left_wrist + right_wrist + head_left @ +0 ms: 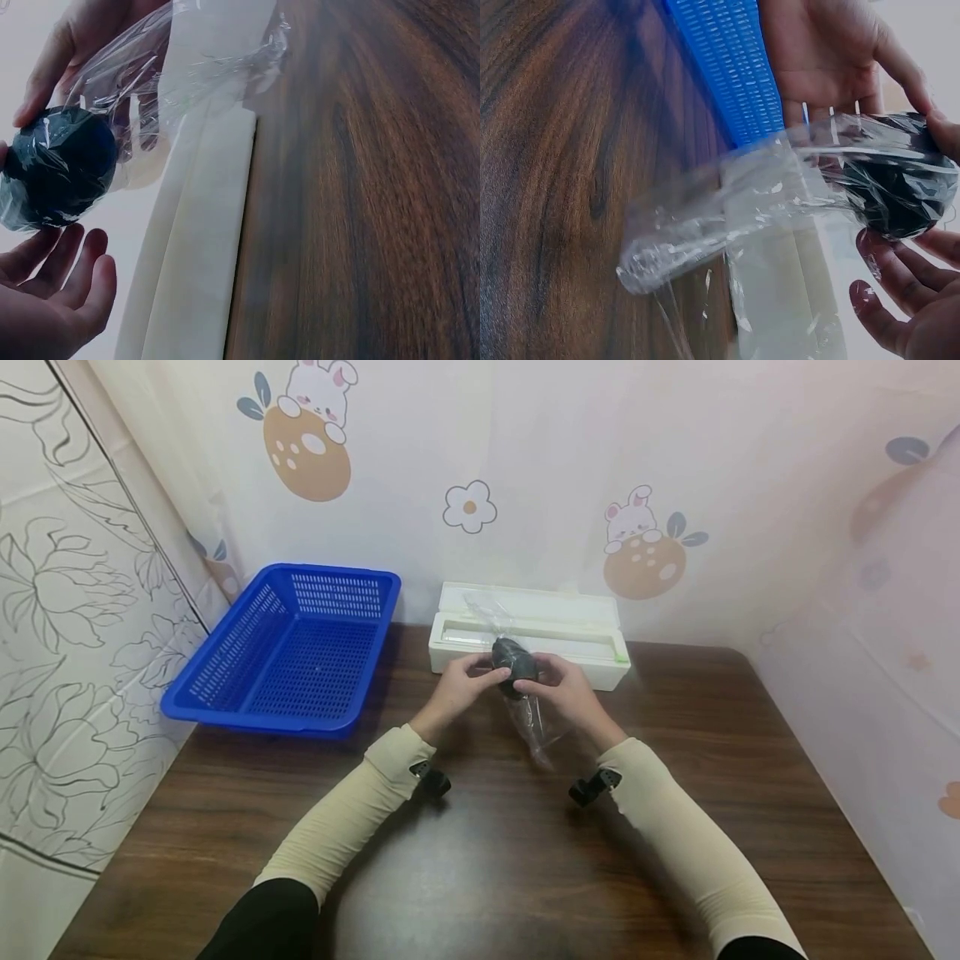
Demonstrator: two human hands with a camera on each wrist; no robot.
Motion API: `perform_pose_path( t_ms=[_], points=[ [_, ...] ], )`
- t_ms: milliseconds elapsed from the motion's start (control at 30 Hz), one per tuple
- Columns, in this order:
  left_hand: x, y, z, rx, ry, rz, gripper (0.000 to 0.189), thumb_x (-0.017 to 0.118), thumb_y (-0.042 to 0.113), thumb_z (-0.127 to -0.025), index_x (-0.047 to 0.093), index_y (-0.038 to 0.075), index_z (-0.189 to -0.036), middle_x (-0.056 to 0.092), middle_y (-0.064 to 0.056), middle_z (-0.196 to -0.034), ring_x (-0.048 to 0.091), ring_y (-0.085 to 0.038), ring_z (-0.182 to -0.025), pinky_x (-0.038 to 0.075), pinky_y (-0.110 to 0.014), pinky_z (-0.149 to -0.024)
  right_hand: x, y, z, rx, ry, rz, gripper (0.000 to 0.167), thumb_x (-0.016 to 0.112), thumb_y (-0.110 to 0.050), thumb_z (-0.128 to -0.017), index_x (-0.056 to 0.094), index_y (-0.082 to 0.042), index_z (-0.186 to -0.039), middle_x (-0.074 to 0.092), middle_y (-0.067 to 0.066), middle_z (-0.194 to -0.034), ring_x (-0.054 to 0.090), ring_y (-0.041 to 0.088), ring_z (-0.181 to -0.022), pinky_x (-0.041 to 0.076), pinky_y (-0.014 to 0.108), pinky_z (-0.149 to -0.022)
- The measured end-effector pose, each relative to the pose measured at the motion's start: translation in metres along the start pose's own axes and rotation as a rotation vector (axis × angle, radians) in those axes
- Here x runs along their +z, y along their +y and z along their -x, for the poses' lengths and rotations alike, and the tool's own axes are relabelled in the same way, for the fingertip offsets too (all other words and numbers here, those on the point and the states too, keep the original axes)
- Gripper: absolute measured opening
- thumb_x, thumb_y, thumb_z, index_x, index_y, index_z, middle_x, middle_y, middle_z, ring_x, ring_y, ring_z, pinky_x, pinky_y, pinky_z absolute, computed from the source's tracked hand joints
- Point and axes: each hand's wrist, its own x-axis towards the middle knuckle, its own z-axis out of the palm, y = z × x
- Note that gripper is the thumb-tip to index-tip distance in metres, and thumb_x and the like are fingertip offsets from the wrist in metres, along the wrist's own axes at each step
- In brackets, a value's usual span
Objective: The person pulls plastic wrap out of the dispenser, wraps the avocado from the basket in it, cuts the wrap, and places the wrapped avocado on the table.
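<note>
A dark, rounded object, whose kind I cannot tell, is wrapped in clear plastic film. Loose film trails from both sides of it. My left hand grips the object from the left, thumb on the near side. From the other side, my right hand pinches it between thumb and fingers. Both wrist views show the dark object held between the two hands, with film stretched over its surface. Just behind the hands is a long white box with its lid raised at the back.
To the left stands a blue slotted plastic basket. The brown wooden table extends beneath everything, and a patterned curtain hangs right behind it. Small black wrist cameras are worn at the cuffs.
</note>
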Motion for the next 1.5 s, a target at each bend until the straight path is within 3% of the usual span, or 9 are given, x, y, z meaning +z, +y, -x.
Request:
perform_pose_path(
  t_ms=[133, 333, 500, 633, 833, 967, 1133, 1300, 1500],
  points=[
    [-0.001, 0.0, 0.0, -0.042, -0.014, 0.015, 0.053, 0.071, 0.028, -0.088, 0.058, 0.002, -0.132, 0.063, -0.017, -0.13, 0.062, -0.029, -0.118, 0.051, -0.039, -0.098, -0.001, 0.002, 0.001, -0.03, -0.044, 0.016, 0.058, 0.072, -0.025, -0.089, 0.051, -0.003, -0.138, 0.06, 0.023, -0.129, 0.062, 0.036, -0.112, 0.051, 0.044, -0.095],
    [-0.001, -0.001, -0.001, -0.099, -0.056, 0.131, 0.052, 0.069, 0.022, -0.089, 0.054, -0.001, -0.133, 0.061, -0.02, -0.132, 0.06, -0.028, -0.121, 0.052, -0.036, -0.097, -0.005, 0.005, 0.001, -0.059, -0.089, 0.031, 0.055, 0.067, -0.029, -0.093, 0.051, -0.003, -0.138, 0.057, 0.019, -0.136, 0.06, 0.037, -0.117, 0.049, 0.049, -0.1],
    [0.001, 0.001, -0.002, -0.116, -0.077, 0.161, 0.052, 0.068, 0.018, -0.089, 0.051, -0.004, -0.133, 0.059, -0.023, -0.132, 0.061, -0.025, -0.115, 0.054, -0.033, -0.092, -0.008, 0.006, 0.001, -0.049, -0.082, 0.049, 0.051, 0.067, -0.032, -0.092, 0.057, -0.005, -0.134, 0.057, 0.016, -0.138, 0.057, 0.037, -0.122, 0.045, 0.052, -0.104],
    [0.002, 0.001, -0.002, -0.143, -0.112, 0.241, 0.049, 0.064, 0.013, -0.09, 0.049, -0.008, -0.132, 0.057, -0.025, -0.132, 0.063, -0.021, -0.106, 0.055, -0.034, -0.092, -0.01, 0.006, 0.002, -0.06, -0.081, 0.051, 0.047, 0.066, -0.032, -0.093, 0.061, -0.004, -0.129, 0.06, 0.018, -0.134, 0.056, 0.036, -0.123, 0.044, 0.053, -0.104],
    [0.002, 0.003, -0.002, -0.193, -0.163, 0.348, 0.04, 0.063, 0.009, -0.09, 0.052, -0.01, -0.124, 0.06, -0.017, -0.118, 0.063, -0.012, -0.092, 0.055, -0.035, -0.092, -0.013, 0.004, 0.006, -0.022, -0.031, 0.046, 0.05, 0.062, -0.041, -0.094, 0.062, -0.003, -0.126, 0.062, 0.018, -0.13, 0.056, 0.034, -0.124, 0.042, 0.051, -0.107],
    [0.001, 0.005, 0.0, -0.245, -0.181, 0.313, 0.038, 0.064, 0.012, -0.09, 0.055, -0.008, -0.121, 0.062, -0.014, -0.112, 0.064, -0.013, -0.09, 0.053, -0.039, -0.096, -0.015, 0.0, 0.01, 0.026, 0.018, 0.013, 0.053, 0.059, -0.043, -0.096, 0.06, -0.001, -0.128, 0.063, 0.022, -0.126, 0.064, 0.035, -0.111, 0.05, 0.047, -0.098],
    [-0.001, 0.004, 0.003, -0.279, -0.199, 0.268, 0.041, 0.064, 0.015, -0.091, 0.054, -0.007, -0.124, 0.063, -0.02, -0.117, 0.064, -0.015, -0.092, 0.05, -0.042, -0.101, -0.012, -0.003, 0.015, 0.03, -0.053, -0.092, 0.051, 0.06, -0.031, -0.097, 0.053, 0.001, -0.136, 0.059, 0.026, -0.131, 0.069, 0.028, -0.099, 0.055, 0.046, -0.091],
    [0.0, 0.003, 0.004, -0.263, -0.213, 0.258, 0.042, 0.065, 0.016, -0.09, 0.054, -0.007, -0.124, 0.062, -0.023, -0.122, 0.065, -0.015, -0.094, 0.049, -0.044, -0.103, -0.007, -0.004, 0.019, 0.038, -0.081, -0.16, 0.053, 0.064, -0.025, -0.095, 0.049, -0.001, -0.14, 0.056, 0.027, -0.135, 0.067, 0.03, -0.104, 0.053, 0.052, -0.093],
    [0.0, 0.002, 0.005, -0.252, -0.22, 0.257, 0.041, 0.065, 0.016, -0.091, 0.054, -0.006, -0.123, 0.061, -0.023, -0.123, 0.065, -0.018, -0.101, 0.049, -0.042, -0.102, 0.001, -0.004, 0.022, 0.049, -0.074, -0.164, 0.055, 0.068, -0.024, -0.092, 0.049, -0.003, -0.14, 0.056, 0.023, -0.137, 0.058, 0.037, -0.122, 0.053, 0.05, -0.094]
  ],
)
